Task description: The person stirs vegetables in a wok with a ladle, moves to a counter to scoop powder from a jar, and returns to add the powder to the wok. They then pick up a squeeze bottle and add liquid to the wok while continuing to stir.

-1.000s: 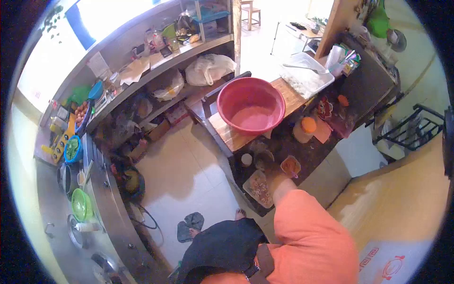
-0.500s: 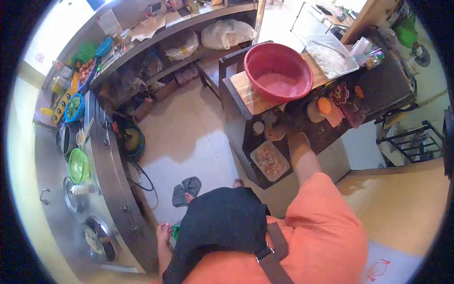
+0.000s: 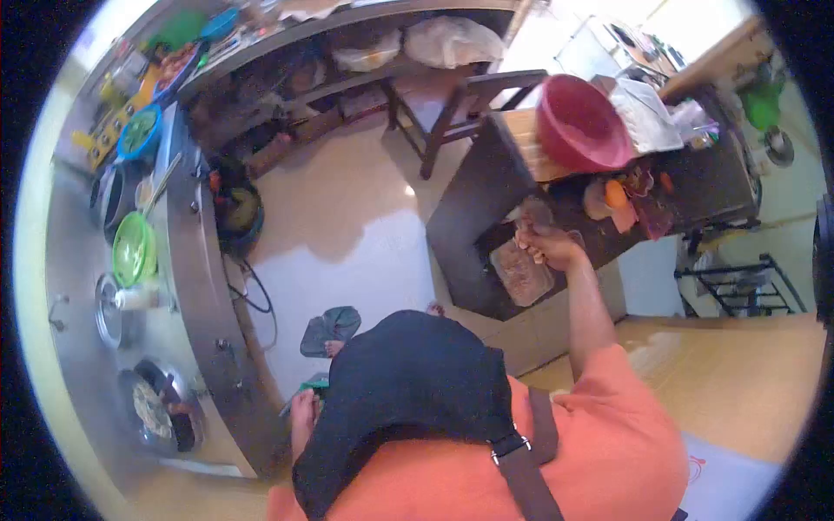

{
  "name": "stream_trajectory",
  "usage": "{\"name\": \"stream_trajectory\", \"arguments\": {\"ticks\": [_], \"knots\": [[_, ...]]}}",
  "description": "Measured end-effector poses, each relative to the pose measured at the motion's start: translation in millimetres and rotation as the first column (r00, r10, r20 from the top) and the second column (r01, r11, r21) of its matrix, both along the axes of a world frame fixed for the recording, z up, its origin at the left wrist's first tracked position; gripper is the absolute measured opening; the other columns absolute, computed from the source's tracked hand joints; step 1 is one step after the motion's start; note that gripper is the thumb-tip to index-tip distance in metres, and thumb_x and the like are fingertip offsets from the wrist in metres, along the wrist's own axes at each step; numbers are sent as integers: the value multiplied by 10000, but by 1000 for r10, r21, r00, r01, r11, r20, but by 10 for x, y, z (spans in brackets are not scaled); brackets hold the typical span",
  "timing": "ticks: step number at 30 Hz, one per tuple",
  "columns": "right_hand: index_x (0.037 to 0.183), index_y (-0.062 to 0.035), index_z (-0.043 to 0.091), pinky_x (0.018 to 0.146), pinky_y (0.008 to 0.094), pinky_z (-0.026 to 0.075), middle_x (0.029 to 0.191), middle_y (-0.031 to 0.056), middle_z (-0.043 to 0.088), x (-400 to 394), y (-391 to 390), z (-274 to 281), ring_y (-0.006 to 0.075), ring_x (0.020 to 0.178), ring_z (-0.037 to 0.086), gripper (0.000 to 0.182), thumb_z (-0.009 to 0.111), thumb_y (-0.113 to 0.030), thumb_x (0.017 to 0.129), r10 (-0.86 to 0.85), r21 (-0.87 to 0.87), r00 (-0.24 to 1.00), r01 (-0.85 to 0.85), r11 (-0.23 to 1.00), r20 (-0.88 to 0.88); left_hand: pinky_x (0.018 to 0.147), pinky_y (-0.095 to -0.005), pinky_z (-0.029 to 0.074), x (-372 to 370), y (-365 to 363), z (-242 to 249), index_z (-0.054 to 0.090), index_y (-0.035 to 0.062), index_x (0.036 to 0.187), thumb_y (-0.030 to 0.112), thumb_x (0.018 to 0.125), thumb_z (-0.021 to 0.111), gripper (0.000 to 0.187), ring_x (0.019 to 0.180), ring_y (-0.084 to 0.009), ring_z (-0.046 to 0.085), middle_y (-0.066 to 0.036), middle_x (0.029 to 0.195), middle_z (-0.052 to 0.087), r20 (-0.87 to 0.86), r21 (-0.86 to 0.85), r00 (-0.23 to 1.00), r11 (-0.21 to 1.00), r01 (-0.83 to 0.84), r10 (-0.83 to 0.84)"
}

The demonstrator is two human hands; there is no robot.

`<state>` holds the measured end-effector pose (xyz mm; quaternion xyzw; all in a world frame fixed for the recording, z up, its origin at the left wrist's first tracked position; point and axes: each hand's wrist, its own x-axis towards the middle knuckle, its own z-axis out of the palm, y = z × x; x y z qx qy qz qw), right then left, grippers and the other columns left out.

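Observation:
My right hand point(image 3: 556, 248) is above a clear tray point(image 3: 526, 282) of pinkish, ring-shaped food pieces on the dark counter. Its fingers are curled closed; what they hold, if anything, is blurred. Just beyond the fingers is a small container point(image 3: 532, 211). Low on the left, beside my black apron, my left hand point(image 3: 303, 411) is closed on a green item point(image 3: 318, 383), partly hidden by the apron and too blurred to name.
A red basin point(image 3: 580, 126) and a white plastic tub point(image 3: 645, 117) stand at the counter's back. An orange-lidded jar point(image 3: 605, 198) is nearby. Along the left, a steel counter bears a green basket point(image 3: 134, 250) and a pan of food point(image 3: 153, 410). A chair point(image 3: 456, 108) stands behind.
My right hand has drawn back from the dark counter's small containers to above the tray, fingers now curled. My view has shifted, and more of the green item shows by my left hand.

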<state>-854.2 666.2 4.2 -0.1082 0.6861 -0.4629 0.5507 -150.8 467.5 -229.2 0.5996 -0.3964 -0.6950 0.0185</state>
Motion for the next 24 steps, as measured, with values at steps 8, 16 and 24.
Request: {"name": "stream_trajectory", "arguments": {"ticks": [8, 16, 24], "knots": [[836, -72, 582, 441, 201, 344, 693, -38, 532, 2245, -2225, 631, 40, 529, 431, 227, 609, -289, 897, 451, 28, 876, -453, 891, -172, 449, -276, 415, 576, -426, -313, 606, 22, 1012, 171, 851, 638, 222, 550, -119, 547, -52, 717, 615, 130, -123, 962, 967, -223, 238], [755, -39, 575, 453, 238, 391, 621, -9, 512, 5806, -5074, 1358, 65, 515, 460, 376, 573, -381, 912, 871, -58, 76, -997, 55, -486, 573, -321, 506, 2045, 605, -789, 563, 6, 1071, 329, 839, 670, 412, 681, -177, 610, -102, 855, 656, -25, -223, 614, 594, -773, 789], [903, -8, 664, 624, 340, 534, 717, 128, 669, 9419, -6508, 733, 211, 685, 673, 317, 627, -320, 859, 630, -84, -290, -865, -494, -720, 506, -328, 464, 1090, 2474, -757, 639, 58, 967, 299, 843, 644, 271, 643, -196, 618, -87, 809, 660, 41, -176, 199, 203, -963, 979]]}}
